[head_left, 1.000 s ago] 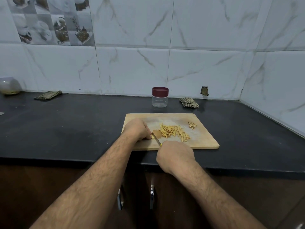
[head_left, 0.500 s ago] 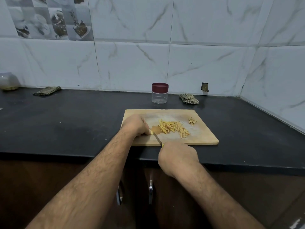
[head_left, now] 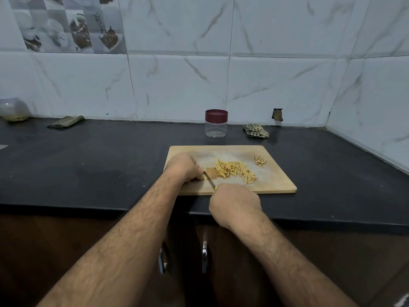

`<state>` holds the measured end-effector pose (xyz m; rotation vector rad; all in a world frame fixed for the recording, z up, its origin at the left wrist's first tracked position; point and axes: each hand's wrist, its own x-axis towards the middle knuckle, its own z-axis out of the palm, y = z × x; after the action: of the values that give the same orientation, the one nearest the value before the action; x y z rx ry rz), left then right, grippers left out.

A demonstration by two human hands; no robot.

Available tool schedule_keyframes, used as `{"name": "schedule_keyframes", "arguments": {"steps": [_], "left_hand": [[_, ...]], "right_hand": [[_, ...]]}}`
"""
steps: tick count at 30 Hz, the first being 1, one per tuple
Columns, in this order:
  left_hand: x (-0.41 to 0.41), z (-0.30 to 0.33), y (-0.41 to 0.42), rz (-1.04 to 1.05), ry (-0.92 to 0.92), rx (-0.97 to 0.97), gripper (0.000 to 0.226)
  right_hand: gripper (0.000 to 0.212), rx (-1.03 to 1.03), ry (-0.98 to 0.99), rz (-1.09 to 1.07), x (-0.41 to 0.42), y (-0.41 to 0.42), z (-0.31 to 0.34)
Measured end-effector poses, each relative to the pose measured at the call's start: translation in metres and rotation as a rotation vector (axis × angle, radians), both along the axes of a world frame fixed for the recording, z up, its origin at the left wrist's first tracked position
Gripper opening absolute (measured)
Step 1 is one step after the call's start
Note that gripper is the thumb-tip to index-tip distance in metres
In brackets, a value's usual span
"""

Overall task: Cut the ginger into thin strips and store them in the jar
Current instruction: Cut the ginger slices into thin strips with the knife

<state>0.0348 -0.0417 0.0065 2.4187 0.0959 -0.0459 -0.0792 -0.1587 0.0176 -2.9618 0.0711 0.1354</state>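
Two hands work at the wooden cutting board [head_left: 276, 180]: the left hand [head_left: 184, 166] curls over the remaining ginger piece [head_left: 205, 177], mostly hidden, while the right hand [head_left: 234, 201] grips the knife [head_left: 209, 180]. With the blade just beside the fingertips, a slip could nick them. Pale yellow thin strips [head_left: 234, 170] lie heaped mid-board; the lidded jar [head_left: 216, 123] stands behind.

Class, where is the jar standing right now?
The jar stands lidded at the back of the counter, against the wall, just behind the cutting board.
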Motion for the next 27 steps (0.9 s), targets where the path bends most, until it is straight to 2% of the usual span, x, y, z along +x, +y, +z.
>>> {"name": "schedule_keyframes", "arguments": {"steps": [10,27], "left_hand": [[0.0,-0.002,0.0,-0.001,-0.002,0.004,0.006],[-0.002,-0.005,0.002,0.031,-0.047,0.005,0.006]], "right_hand": [[0.025,-0.063,0.012,0.022,-0.002,0.007,0.003],[0.024,0.016,-0.062,0.016,-0.007,-0.002,-0.004]]}}
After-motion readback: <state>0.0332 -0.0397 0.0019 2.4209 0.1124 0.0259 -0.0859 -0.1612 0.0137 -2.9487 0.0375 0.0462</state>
